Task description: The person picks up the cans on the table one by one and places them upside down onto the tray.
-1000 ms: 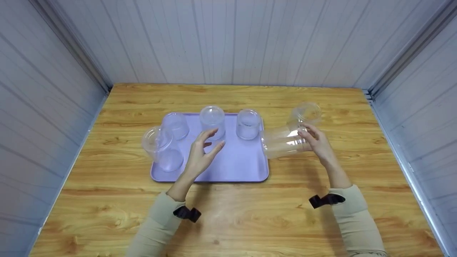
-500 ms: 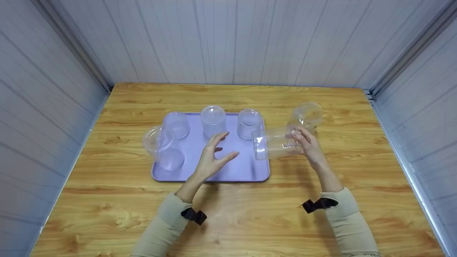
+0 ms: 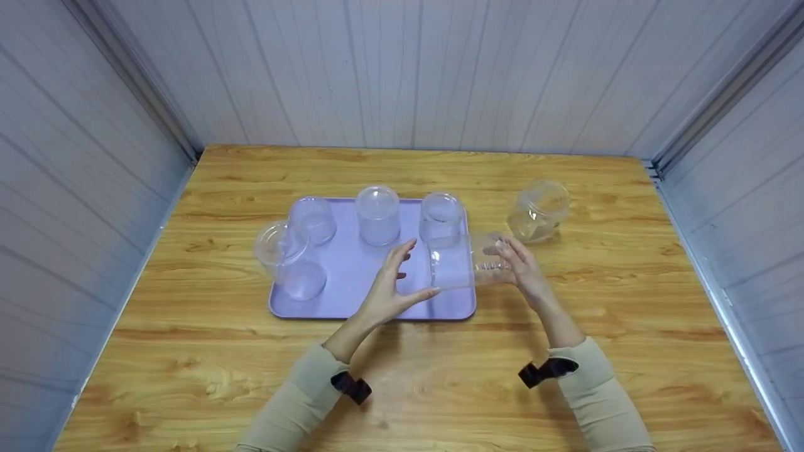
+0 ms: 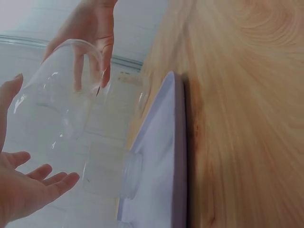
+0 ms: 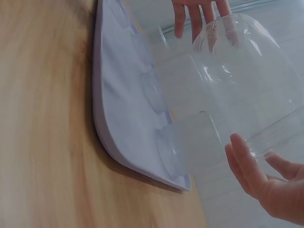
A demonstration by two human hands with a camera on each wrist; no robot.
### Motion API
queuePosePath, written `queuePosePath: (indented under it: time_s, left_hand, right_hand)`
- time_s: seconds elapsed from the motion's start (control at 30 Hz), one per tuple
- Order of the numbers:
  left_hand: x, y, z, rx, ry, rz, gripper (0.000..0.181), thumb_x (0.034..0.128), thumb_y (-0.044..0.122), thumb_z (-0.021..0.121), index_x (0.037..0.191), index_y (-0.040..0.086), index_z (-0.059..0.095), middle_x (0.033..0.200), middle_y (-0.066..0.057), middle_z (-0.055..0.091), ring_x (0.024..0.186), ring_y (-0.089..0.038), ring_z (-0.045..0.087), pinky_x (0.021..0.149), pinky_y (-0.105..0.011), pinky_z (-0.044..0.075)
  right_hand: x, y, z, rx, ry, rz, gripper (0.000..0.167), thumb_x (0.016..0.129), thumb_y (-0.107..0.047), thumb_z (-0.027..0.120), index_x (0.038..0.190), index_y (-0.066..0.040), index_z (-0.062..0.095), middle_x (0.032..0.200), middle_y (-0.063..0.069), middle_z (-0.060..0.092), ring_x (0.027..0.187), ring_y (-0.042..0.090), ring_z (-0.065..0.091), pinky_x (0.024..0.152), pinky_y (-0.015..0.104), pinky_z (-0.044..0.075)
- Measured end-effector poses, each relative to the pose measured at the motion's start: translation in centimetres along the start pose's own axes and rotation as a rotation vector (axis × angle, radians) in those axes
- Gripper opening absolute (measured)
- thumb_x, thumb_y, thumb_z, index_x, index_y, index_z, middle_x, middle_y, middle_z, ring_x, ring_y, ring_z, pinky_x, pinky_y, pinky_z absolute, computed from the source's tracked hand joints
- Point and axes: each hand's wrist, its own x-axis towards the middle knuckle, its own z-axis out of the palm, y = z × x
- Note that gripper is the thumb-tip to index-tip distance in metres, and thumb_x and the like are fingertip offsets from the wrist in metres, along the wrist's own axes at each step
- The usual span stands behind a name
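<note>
My right hand point(image 3: 526, 276) grips a clear plastic jar point(image 3: 452, 263) near its right end. The jar lies sideways in the air above the right part of a lilac tray point(image 3: 361, 285). My left hand point(image 3: 391, 295) is at the jar's other end, thumb and fingers spread wide apart. In the left wrist view, the left hand point(image 4: 35, 190) is around the jar's rounded end point(image 4: 57, 109); whether it touches cannot be told. In the right wrist view, the right fingers point(image 5: 249, 164) lie against the jar's side.
Along the tray's back stand clear jars: one at the left point(image 3: 314, 220), one in the middle point(image 3: 378, 220), one at the right point(image 3: 441, 210). Another jar point(image 3: 301, 279) stands front left. On the wooden table, right of the tray, stands one more point(image 3: 539, 213). Pale panels point(image 3: 408, 75) enclose the table.
My right hand has carried the jar leftward from beside the tray to over it. My left hand has moved right, toward the jar's free end, with its fingers still spread.
</note>
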Motion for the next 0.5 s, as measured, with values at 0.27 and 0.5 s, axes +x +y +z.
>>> queuePosePath:
  time_s: [0.27,0.5]
  left_hand:
    - [0.1,0.4,0.7,-0.008,-0.014,-0.035,0.095,0.0687,0.028,0.076,0.141,0.009,0.018,0.137,-0.013,0.028,0.117,-0.03,0.036,0.086,-0.045,0.041]
    - [0.0,2.4,0.5,-0.071,-0.004,-0.03,0.093,0.0689,0.017,0.076,0.139,0.001,0.017,0.134,-0.019,0.029,0.114,-0.038,0.038,0.081,-0.05,0.042]
  right_hand:
    - [-0.2,0.9,0.8,0.112,-0.052,0.006,0.049,0.093,-0.019,0.04,0.133,0.005,0.028,0.11,0.023,0.047,0.092,0.037,0.055,0.075,0.053,0.045]
    - [2.4,6.7,-1.8,0.173,-0.198,-0.072,0.057,0.09,-0.036,0.046,0.136,-0.007,0.03,0.121,0.027,0.044,0.096,0.04,0.054,0.073,0.052,0.047]
